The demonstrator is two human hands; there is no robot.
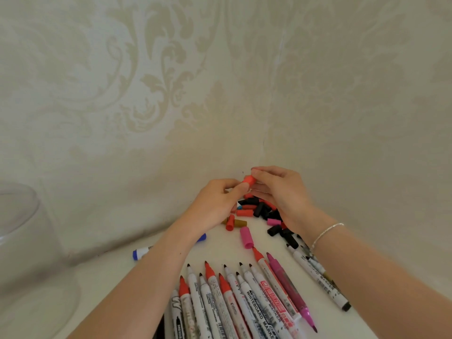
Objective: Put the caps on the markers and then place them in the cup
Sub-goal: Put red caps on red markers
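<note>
A red cap (249, 180) is held above the table between both hands. My left hand (215, 204) pinches it from the left and my right hand (278, 192) pinches it from the right. Under the hands lies a heap of loose caps (259, 211), red, black and pink. A pink cap (245, 237) lies apart, nearer to me. A row of several uncapped whiteboard markers (244, 299) lies at the near edge, tips pointing away. A clear cup (22, 241) stands at the far left, blurred.
A blue capped marker (140, 253) lies partly hidden under my left forearm. More markers (320, 277) lie at the right under my right forearm. A patterned cream wall (220, 81) closes the table in a corner behind the caps.
</note>
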